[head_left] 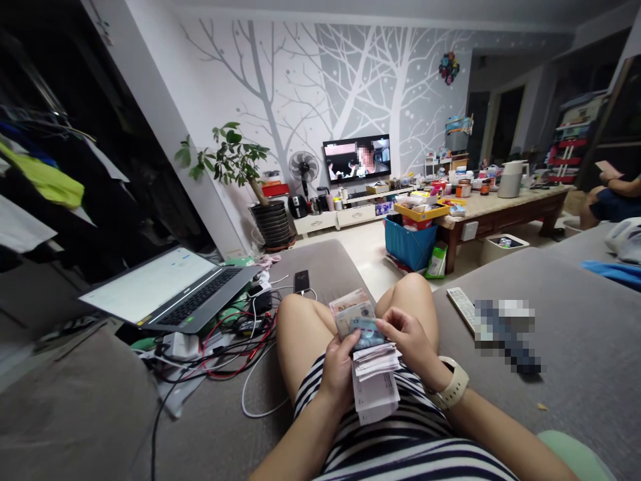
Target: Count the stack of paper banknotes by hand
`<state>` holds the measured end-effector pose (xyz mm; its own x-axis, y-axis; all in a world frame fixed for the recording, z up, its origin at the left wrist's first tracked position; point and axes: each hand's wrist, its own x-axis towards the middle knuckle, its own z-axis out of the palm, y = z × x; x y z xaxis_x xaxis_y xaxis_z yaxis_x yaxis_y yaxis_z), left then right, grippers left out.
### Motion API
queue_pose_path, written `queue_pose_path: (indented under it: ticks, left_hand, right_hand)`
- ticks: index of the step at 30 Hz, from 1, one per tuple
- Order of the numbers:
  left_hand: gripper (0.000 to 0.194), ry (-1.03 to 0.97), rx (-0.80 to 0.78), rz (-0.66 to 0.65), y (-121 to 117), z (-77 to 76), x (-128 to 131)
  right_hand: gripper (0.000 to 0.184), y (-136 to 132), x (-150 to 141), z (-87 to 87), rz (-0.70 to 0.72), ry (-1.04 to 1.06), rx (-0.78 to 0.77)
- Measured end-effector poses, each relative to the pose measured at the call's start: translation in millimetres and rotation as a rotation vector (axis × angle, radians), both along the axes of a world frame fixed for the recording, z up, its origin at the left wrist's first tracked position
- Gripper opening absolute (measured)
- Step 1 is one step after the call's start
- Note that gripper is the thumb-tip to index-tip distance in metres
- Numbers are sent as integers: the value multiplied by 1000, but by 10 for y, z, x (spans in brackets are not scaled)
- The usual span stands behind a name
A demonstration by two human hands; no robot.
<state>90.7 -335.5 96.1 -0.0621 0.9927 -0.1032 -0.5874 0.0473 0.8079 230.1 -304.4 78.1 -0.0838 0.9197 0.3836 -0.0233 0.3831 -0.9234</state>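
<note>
Above my lap I hold a bundle of cards and papers. A pale card (350,304) that looks like it sits in a clear sleeve is at its top. In front of it is a blue printed card (368,332), and folded white papers (376,364) hang below. My left hand (336,367) is closed round the bundle's left side, thumb pressed on the blue card. With thumb and forefinger, my right hand (406,334) pinches the blue card's right edge. A cream watch (455,384) is on my right wrist. Small print on the cards cannot be read.
An open laptop (200,294) and tangled cables (240,341) lie to the left, near a phone (302,282). At right are a white remote (463,310) and a blurred dark object (515,347). A cluttered table (493,204) stands ahead; another person (613,194) sits far right.
</note>
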Motion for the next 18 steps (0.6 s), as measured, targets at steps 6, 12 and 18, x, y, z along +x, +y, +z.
queue_pose_path:
  ticks: [6,12,18]
  left_hand:
    - [31,-33,-11,40,37,-20,5]
    - [33,-108,-36,38,73,-60,-6]
    - [35,-91,-29,11,87,-72,-31]
  right_hand:
    - [33,-59,6,58,54,40,33]
    - [36,-67,1,53,95,60,8]
    - [34,-77,3,58,117,63,20]
